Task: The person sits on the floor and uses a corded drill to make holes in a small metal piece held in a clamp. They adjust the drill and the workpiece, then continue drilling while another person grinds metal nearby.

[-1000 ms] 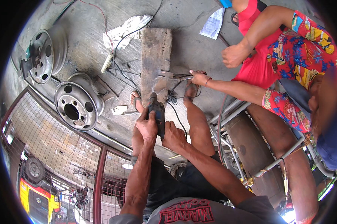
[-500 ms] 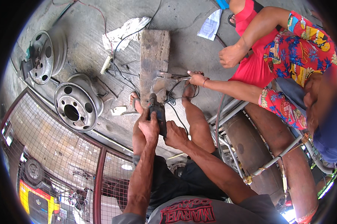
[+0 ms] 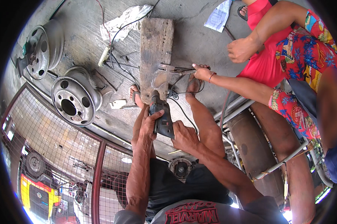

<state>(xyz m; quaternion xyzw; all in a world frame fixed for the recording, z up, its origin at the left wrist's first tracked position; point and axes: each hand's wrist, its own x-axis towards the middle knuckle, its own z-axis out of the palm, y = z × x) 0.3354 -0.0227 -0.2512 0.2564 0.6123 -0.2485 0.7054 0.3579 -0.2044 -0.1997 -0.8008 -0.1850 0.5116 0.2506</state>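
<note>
A dark electric drill (image 3: 163, 120) is gripped in both my hands, its chuck pointing away from me. My left hand (image 3: 149, 125) wraps round the drill's left side, thumb over the top. My right hand (image 3: 184, 137) closes on its rear handle. Just beyond the chuck, a flat metal plate (image 3: 161, 79) lies on a thick wooden plank (image 3: 156, 39). A co-worker's hand (image 3: 202, 72) from the right holds long-handled pliers (image 3: 181, 70) reaching to the plate. The drill's tip is too small to tell whether it touches the plate.
Two steel wheel rims (image 3: 73, 100) lie at the left, beside a wire mesh fence (image 3: 60, 145). Black cables (image 3: 129, 76) run over the concrete by my feet. A white cloth (image 3: 125, 23) lies far off. At the right are metal cylinders (image 3: 248, 140) in a tubular frame.
The drill has turned slightly, its rear end swinging right along with my right hand. The view has shifted a little. Both hands keep their hold, and the co-worker still holds the pliers.
</note>
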